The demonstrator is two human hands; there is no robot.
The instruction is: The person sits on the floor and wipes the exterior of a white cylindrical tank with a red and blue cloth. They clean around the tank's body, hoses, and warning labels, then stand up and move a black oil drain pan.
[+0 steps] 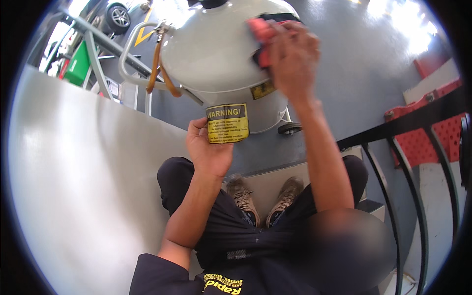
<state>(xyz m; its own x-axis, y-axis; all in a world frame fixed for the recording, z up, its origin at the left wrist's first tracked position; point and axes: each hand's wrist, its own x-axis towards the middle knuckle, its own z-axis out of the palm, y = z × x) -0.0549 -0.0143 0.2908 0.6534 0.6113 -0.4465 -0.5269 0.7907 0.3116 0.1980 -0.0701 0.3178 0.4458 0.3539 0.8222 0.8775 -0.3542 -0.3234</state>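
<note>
A large off-white tank (211, 59) with a domed top stands in front of my knees. My right hand (294, 59) is closed over a red and black cloth (260, 29), which lies against the right side of the dome; hand and cloth are slightly blurred. Lower down, my left hand (209, 150) grips a yellow and black printed label (228, 123) by its left and lower edges, fingers partly hidden behind it. Another small dark yellow label (263, 90) is on the tank's side below the cloth.
A bent tube handle (129, 59) with orange-brown straps (155, 69) is at the tank's left. A small black wheel (289, 128) shows at its base. Black railing (393, 142) and red perforated panels (423, 137) stand right; a pale smooth surface (83, 172) spreads left. A car wheel (118, 17) is farther off.
</note>
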